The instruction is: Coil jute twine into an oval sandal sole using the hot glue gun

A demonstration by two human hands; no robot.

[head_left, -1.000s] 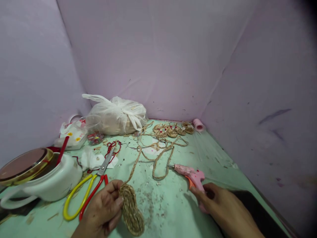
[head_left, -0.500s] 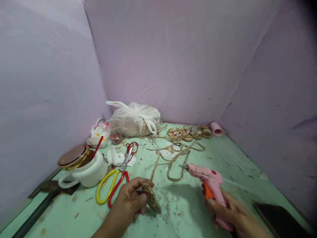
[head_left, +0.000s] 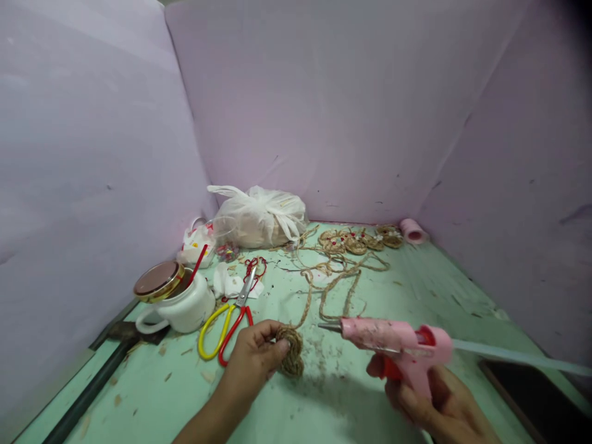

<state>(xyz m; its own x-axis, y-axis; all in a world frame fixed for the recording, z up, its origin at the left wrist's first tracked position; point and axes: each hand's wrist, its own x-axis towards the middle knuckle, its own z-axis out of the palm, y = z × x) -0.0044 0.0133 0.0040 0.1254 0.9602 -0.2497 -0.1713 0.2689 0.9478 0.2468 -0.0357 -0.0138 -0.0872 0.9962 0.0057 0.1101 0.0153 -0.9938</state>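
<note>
Between the thumb and fingers of my left hand [head_left: 256,354] is a coiled piece of jute rope [head_left: 291,354], held just above the table. Its loose braided tail [head_left: 306,305] runs back to more rope lying on the tabletop. My right hand [head_left: 430,401] grips a pink glue gun [head_left: 383,336] by its handle, fingers at the red-orange trigger. The metal nozzle points left toward the coil, a short gap away from it. A long clear glue stick [head_left: 513,356] sticks out of the gun's rear. Scissors [head_left: 234,317] with yellow and red handles lie left of the coil.
A white mug [head_left: 187,305] with a lid on top stands at left beside a hammer [head_left: 92,391]. Farther back are a tied plastic bag [head_left: 261,219], several finished rope coils with beads [head_left: 356,240] and a pink roll [head_left: 413,231]. A dark phone [head_left: 531,401] lies at right.
The glue gun has swung level and moved closer to the rope coil, its glue stick now showing. My left hand has turned the coil more face-on. The view has shifted slightly.
</note>
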